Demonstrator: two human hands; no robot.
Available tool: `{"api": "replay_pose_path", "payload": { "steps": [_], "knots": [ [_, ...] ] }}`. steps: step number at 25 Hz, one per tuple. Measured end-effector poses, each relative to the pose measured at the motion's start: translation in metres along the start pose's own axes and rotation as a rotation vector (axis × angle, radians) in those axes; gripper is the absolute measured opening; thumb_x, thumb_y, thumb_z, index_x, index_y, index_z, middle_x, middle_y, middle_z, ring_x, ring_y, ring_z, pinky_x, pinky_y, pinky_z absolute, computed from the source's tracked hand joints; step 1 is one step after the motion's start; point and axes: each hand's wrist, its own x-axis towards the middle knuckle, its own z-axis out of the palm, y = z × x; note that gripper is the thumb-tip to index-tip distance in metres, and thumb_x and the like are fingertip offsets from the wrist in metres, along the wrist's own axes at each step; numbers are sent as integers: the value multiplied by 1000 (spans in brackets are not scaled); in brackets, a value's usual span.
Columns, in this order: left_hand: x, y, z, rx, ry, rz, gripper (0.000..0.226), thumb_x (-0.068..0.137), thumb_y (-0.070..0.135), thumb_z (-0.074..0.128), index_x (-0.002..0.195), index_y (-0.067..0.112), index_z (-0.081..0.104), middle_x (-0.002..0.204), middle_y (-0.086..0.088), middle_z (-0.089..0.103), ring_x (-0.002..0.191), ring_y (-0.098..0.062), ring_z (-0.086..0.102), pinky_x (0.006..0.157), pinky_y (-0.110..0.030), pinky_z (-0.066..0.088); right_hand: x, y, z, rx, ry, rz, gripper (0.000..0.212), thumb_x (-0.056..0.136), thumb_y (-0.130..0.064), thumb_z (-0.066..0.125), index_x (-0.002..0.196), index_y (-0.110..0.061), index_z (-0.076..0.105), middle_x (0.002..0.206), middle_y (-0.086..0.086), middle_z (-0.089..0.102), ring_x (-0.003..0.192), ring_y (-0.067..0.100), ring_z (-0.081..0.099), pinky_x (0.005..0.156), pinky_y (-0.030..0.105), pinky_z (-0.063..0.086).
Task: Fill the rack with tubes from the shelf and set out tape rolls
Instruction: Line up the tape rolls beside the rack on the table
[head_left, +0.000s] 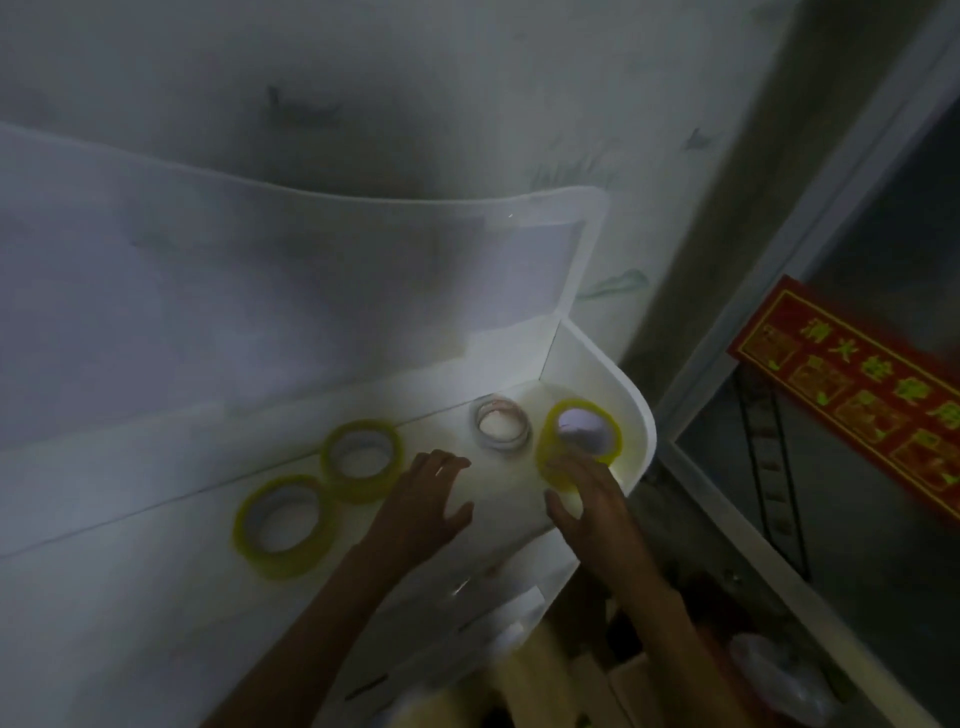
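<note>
Four rolls: lying flat on the white shelf.
Yellow rolls: one front left, one behind it, one in the right corner.
Clear roll: between the corner roll and the left pair.
Left hand: fingers spread, holding nothing, over the shelf.
Right hand: fingers extended, tips touching the corner roll's near edge.
Red sign: far right.

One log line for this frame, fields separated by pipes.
left hand open above shelf | right hand touches yellow tape roll | four rolls out

Three yellow tape rolls, one clear roll, flat on shelf.
</note>
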Motion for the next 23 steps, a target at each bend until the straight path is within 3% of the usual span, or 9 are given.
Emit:
{"api": "replay_pose_path", "payload": {
  "steps": [4, 6, 10, 14, 18, 23],
  "knots": [
    [41, 17, 37, 44, 6, -103, 55, 78, 46, 52, 121, 12, 57, 120, -7, 57, 107, -22, 46, 75, -39, 55, 50, 34, -8, -85, -142, -44, 37, 89, -11, 65, 123, 0, 60, 128, 21, 58, 122, 34, 52, 105, 46, 40],
    [54, 16, 57, 64, -34, -139, 60, 78, 48, 53, 126, 13, 55, 127, -8, 56, 117, -25, 43, 84, -41, 52, 66, 49, -5, -100, -112, -117, 33, 90, -16, 61, 120, -1, 62, 123, 19, 61, 119, 33, 53, 101, 48, 43],
    [61, 12, 74, 163, -138, -149, 62, 76, 53, 54, 128, 21, 54, 128, -4, 57, 125, -26, 41, 94, -40, 45, 86, 86, 3, -90, -50, -415, 31, 97, -25, 46, 109, -6, 67, 112, 14, 66, 107, 25, 55, 95, 39, 49],
    [52, 3, 66, 184, -67, -224, 57, 78, 53, 58, 124, 20, 59, 121, -6, 59, 121, -30, 48, 93, -39, 45, 103, 89, 5, 166, -90, -221, 33, 84, -19, 64, 116, -16, 62, 116, 5, 62, 108, 16, 52, 92, 30, 46],
    [28, -5, 55, 225, 16, -265, 42, 83, 43, 57, 117, 19, 62, 111, -6, 61, 110, -32, 53, 89, -39, 48, 110, 79, 12, 231, -107, -248, 33, 85, -29, 56, 114, -16, 63, 114, 2, 62, 102, 14, 54, 87, 24, 45],
    [21, -8, 41, 215, 68, -222, 22, 85, 28, 52, 88, 15, 69, 91, -5, 63, 89, -30, 56, 78, -38, 42, 107, 64, 24, 146, -113, -318, 32, 87, -33, 51, 114, -18, 62, 114, 0, 62, 106, 15, 56, 91, 28, 46]
  ]
}}
